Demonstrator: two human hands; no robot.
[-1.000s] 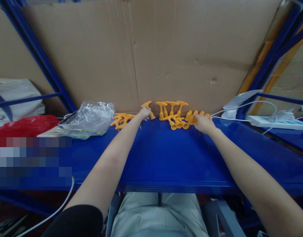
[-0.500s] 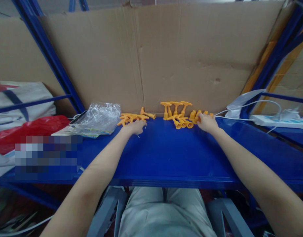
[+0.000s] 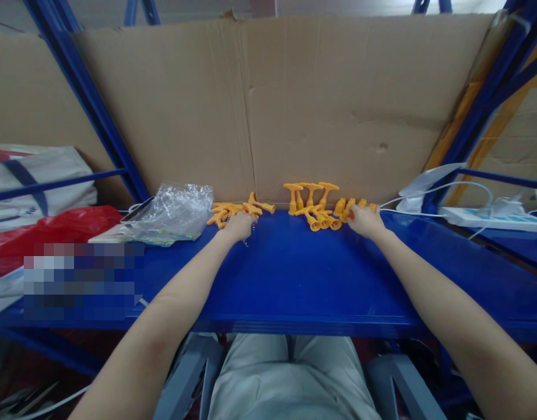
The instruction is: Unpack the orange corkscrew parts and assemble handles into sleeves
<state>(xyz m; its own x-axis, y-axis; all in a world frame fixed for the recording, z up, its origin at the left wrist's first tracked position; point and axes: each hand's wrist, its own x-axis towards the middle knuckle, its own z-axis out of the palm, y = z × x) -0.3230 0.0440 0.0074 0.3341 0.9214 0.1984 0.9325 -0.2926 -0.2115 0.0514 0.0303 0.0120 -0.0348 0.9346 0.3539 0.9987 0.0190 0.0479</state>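
Note:
My left hand (image 3: pixel 239 227) is closed at the right front edge of a pile of yellow branched plastic pieces (image 3: pixel 222 211). Thin, curly wire-like bits (image 3: pixel 246 242) stick out below its fingers; what else it holds is hidden. Behind it lies another yellow piece (image 3: pixel 265 206) with a stem. My right hand (image 3: pixel 366 221) pinches a yellow cup-shaped piece (image 3: pixel 351 214) among several similar small pieces (image 3: pixel 340 205), partly covered by the fingers. Between the hands, yellow T-topped pieces (image 3: pixel 311 195) stand upright, and others lie in front with hollow cup ends (image 3: pixel 314 224) facing me.
The blue shelf (image 3: pixel 290 274) is backed by a tall cardboard sheet (image 3: pixel 320 99). Clear plastic bags (image 3: pixel 176 213) and a red bag (image 3: pixel 82 230) lie left. To the right are a white power strip (image 3: pixel 491 219) and cables. Blue posts (image 3: pixel 91 105) rise at both sides.
The view has shifted slightly. My left hand has turned a little at the pile's edge, its fingers staying closed. My right hand stays at the small cup-shaped pieces.

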